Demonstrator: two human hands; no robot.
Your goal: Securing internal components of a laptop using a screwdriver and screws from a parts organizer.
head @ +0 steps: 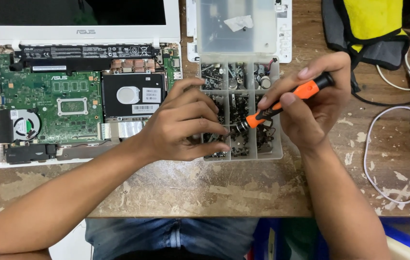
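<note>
While the opened laptop lies at 9 o'clock, left hand pinches its fingers together at the screwdriver tip over the parts box. Right hand clamps the handle. Judged step: seating a screw; next needs a steady carry.

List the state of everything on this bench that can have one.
Laptop: opened up, bottom cover off, circuit board exposed.
Cooling fan: uncovered, in place.
Compartment box: lid flipped open, cells full of small screws and parts.
Screwdriver: gripped by the right hand, tip pointing into the box.
Left hand: fingers curled over the box, at the screwdriver tip.
White cable: loose, looped on the wooden table.
</note>
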